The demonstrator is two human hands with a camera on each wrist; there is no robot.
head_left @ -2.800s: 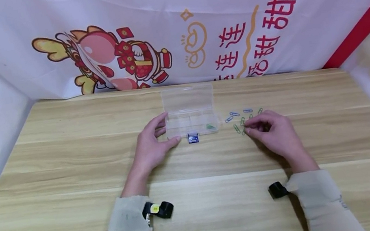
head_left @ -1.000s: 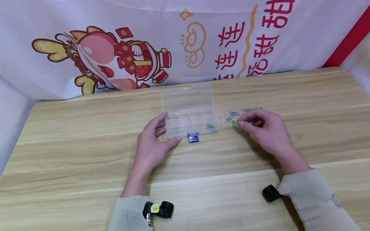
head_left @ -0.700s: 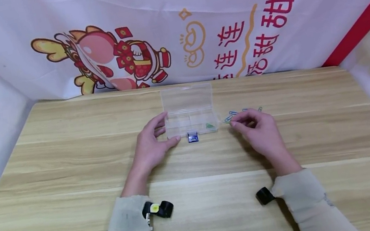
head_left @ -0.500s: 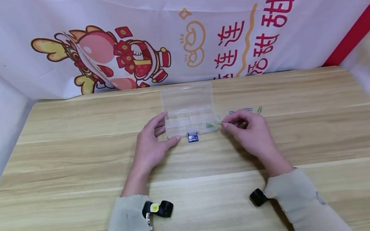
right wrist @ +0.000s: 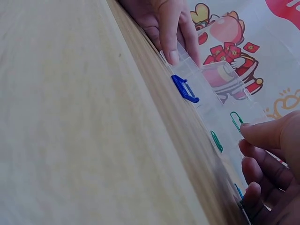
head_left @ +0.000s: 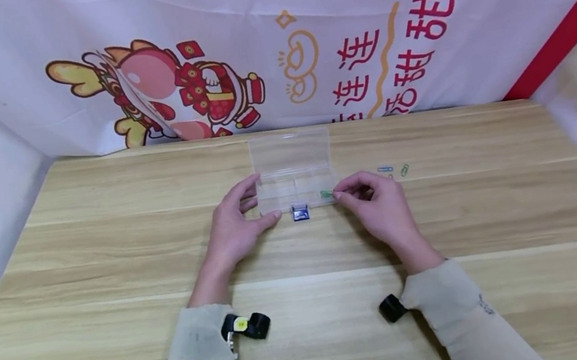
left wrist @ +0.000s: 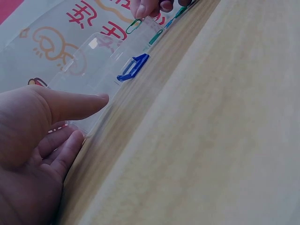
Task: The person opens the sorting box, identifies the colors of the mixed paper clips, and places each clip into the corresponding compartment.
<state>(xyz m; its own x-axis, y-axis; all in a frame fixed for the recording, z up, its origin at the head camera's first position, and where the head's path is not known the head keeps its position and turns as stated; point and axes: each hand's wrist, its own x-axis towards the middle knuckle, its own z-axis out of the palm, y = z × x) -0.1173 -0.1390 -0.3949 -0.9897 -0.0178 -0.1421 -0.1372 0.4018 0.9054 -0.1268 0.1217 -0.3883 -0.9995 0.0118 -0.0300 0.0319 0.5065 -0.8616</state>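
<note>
A clear plastic box point(head_left: 277, 191) with compartments stands with its lid point(head_left: 291, 152) raised and a blue latch point(head_left: 300, 212) on its front. My left hand point(head_left: 236, 228) grips the box's left end, thumb along the front and fingers at the side. Between thumb and forefinger, my right hand point(head_left: 380, 205) pinches a green paper clip point(right wrist: 236, 118), held upright over the right end of the box. Below it, a green paper clip point(right wrist: 216, 141) lies in the front right compartment.
Right of the box, a blue paper clip point(head_left: 385, 169) and a green paper clip point(head_left: 405, 169) lie on the wooden table point(head_left: 317, 342); my right hand hides others nearby. A printed white cloth point(head_left: 132, 14) hangs behind the table.
My right hand has picked a green paper clip from the loose ones and carried it left to the box's right end. My left hand has stayed at the box.
</note>
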